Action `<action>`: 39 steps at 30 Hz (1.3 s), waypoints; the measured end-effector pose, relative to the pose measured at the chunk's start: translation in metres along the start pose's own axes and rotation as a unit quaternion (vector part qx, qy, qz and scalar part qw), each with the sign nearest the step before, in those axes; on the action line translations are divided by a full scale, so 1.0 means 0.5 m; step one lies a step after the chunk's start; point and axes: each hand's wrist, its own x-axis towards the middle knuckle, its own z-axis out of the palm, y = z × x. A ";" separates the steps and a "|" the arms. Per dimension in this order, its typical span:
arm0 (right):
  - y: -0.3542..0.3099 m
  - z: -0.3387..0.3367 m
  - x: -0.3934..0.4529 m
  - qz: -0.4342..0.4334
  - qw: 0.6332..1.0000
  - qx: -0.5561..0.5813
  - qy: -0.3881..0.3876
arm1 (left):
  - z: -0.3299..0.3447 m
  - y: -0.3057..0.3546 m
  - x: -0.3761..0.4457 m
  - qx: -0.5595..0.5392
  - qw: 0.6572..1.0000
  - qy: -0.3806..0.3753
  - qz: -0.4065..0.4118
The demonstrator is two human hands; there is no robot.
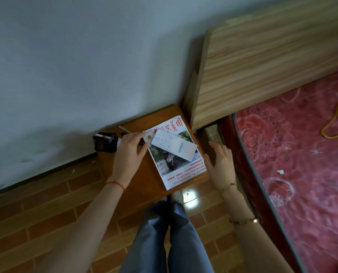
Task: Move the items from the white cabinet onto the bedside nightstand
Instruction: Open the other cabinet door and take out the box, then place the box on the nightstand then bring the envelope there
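Head view: white blue-speckled box [173,146], seemingly cardboard.

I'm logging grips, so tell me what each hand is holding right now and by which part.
The left hand pinches a thin white stick near its lower end, over the magazine. The right hand is open, holding nothing.

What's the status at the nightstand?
Left hand on pens and a card at the magazine's edge. Right hand open, empty. White box lies on the magazine, on the nightstand. Nothing in the way.
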 end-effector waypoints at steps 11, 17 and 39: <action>-0.077 -0.245 -0.193 -0.076 0.994 -0.003 0.079 | -0.233 0.164 -0.193 0.028 0.994 0.029 0.104; -0.091 -0.314 -0.270 -0.085 0.989 0.013 0.116 | -0.273 0.220 -0.261 0.033 0.990 0.049 0.129; -0.197 -0.277 -0.707 0.179 0.931 -0.007 0.318 | -0.317 0.305 -0.336 0.019 0.905 -0.116 0.408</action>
